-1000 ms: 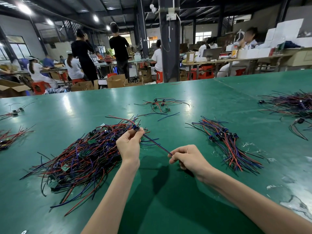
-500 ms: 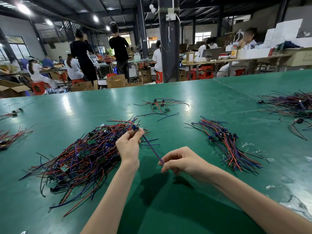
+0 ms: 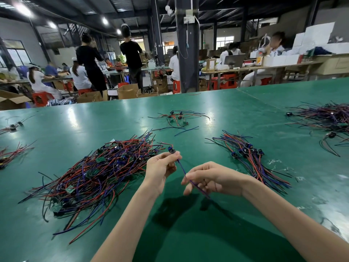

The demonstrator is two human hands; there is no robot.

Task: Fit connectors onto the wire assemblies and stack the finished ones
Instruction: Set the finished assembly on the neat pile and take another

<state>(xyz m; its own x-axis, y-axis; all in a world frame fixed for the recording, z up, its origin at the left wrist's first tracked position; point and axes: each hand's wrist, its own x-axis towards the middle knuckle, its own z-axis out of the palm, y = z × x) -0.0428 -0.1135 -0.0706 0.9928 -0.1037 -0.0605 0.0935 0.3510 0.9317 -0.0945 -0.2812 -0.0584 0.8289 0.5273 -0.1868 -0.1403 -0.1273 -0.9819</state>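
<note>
Big factory hall, dark ceiling with bright lamps (image 3: pixel 22 8). Green table (image 3: pixel 188 233) up front, dark pillar (image 3: pixel 187 53) behind. Red stools (image 3: pixel 42 98), cardboard boxes (image 3: pixel 127 91).

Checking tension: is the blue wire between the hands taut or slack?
Taut: the blue wire runs straight from left hand to right hand.

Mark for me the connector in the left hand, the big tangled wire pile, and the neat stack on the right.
connector (image 3: pixel 171 149), head view, its dark body above the fingertips.
tangled wire pile (image 3: pixel 98 173), head view, its dense middle.
neat stack (image 3: pixel 251 157), head view, wires just below its connectors.
</note>
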